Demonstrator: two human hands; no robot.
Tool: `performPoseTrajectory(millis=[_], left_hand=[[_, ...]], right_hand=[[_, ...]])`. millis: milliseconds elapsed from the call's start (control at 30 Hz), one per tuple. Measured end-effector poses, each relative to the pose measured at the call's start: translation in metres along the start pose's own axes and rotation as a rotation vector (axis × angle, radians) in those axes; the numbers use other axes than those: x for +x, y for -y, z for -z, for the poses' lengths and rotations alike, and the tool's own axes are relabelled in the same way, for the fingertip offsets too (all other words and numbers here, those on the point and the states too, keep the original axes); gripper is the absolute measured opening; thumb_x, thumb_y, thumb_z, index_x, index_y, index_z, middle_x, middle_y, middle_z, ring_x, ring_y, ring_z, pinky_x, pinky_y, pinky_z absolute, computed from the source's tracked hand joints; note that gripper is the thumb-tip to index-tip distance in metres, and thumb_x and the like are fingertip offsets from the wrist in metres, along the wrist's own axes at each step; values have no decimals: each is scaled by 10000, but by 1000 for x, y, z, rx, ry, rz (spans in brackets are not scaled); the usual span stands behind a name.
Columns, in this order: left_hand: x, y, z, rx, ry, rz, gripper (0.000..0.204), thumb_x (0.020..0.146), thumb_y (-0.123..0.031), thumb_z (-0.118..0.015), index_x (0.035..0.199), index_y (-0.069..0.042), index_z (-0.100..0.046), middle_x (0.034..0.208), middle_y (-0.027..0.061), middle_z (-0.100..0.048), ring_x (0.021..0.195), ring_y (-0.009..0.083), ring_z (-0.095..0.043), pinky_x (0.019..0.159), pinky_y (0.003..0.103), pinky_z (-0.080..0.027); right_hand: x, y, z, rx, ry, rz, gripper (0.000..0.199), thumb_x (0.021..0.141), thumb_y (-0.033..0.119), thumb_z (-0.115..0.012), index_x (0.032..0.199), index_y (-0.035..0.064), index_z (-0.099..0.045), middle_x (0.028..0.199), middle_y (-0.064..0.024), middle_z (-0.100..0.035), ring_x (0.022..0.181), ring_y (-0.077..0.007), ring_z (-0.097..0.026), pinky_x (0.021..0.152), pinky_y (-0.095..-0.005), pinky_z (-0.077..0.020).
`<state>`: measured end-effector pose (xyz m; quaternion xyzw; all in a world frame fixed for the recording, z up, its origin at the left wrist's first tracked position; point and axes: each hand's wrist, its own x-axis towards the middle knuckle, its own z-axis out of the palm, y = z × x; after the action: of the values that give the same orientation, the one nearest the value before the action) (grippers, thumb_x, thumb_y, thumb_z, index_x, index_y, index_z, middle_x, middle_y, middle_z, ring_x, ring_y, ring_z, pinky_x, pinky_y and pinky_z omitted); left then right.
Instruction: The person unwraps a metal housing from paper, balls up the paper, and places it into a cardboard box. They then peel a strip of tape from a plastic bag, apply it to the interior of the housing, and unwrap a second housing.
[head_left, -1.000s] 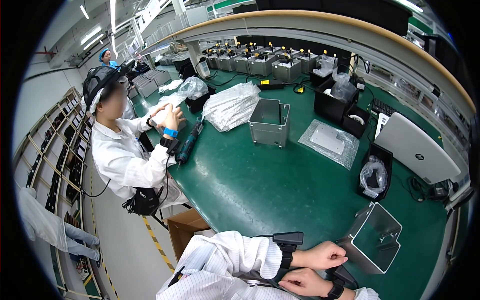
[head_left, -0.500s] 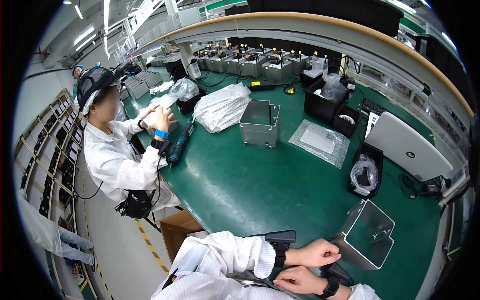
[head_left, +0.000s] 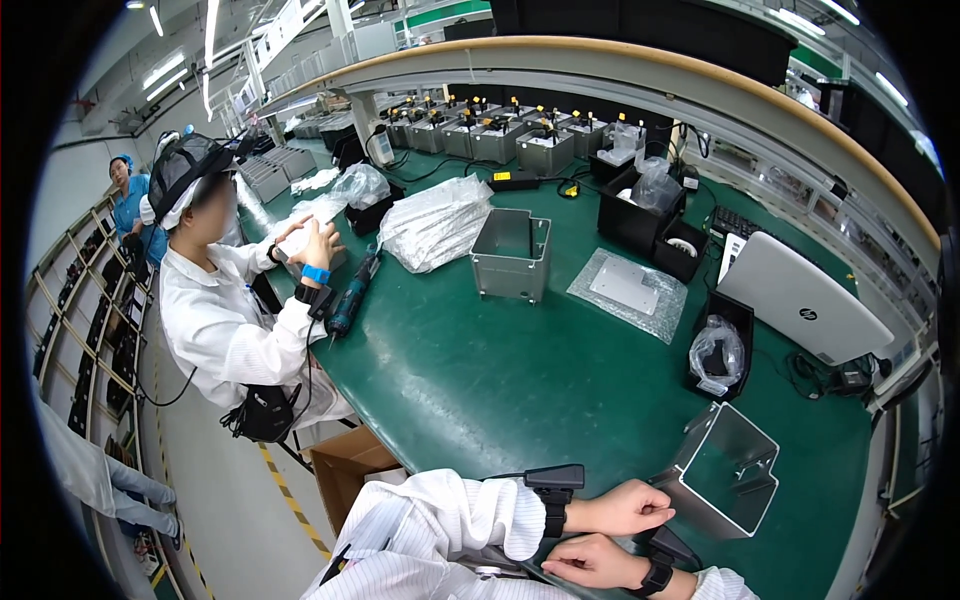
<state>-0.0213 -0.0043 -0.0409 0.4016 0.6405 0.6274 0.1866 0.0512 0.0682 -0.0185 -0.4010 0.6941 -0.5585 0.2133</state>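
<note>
Notched metal housing (head_left: 700, 506), one: grey, satin-looking, hollow, thin-rimmed; on the smooth green bench (head_left: 460, 400).
Left hand (head_left: 620, 508): loosely curled, just left of the housing; contact unclear.
Right hand (head_left: 597, 562): likewise curled, left of the housing, nearer the wearer. No grasp visible; whether either curl hides anything cannot be told.
Black bin (head_left: 744, 335), lined with crinkled clear bag (head_left: 714, 362): beyond the housing.
Handling, judged: palms flat on outer walls, fingers off rim edges.

Yr head cam looks down, wide fisheye: yr L hand (head_left: 624, 507) & R hand (head_left: 600, 562) close, green bench (head_left: 480, 390) beyond.
</note>
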Motion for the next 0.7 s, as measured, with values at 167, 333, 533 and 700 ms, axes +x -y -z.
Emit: performPoseTrajectory(millis=[167,333,533,700], left_hand=[[1,2,-1,19,3,7,438,955,-193,-574,623,-25,-342,518,28,-274,499,122,-249,455,330,-249],[0,1,-1,15,1,-7,439,955,-196,-573,624,-25,-341,521,32,-274,498,126,-249,456,331,-250],[0,0,0,25,-3,-8,434,950,-195,-577,627,-24,-341,523,40,-270,494,135,-249,456,332,-251],[0,0,-1,34,-1,2,427,946,-192,-582,630,-22,-352,524,38,-271,497,131,-248,456,334,-250]], right_hand=[[-1,0,1,3,8,0,114,902,125,-660,875,19,-692,647,-47,-611,538,-125,-517,521,-262,-429],[-1,-4,0,-7,20,0,120,908,128,-655,870,18,-687,640,-43,-598,540,-126,-509,521,-267,-424],[0,-1,-1,7,5,5,128,910,127,-653,855,14,-678,632,-43,-584,539,-125,-496,518,-274,-416],[0,-2,0,-35,26,10,120,899,121,-661,847,14,-677,637,-51,-592,539,-135,-510,517,-276,-419]])
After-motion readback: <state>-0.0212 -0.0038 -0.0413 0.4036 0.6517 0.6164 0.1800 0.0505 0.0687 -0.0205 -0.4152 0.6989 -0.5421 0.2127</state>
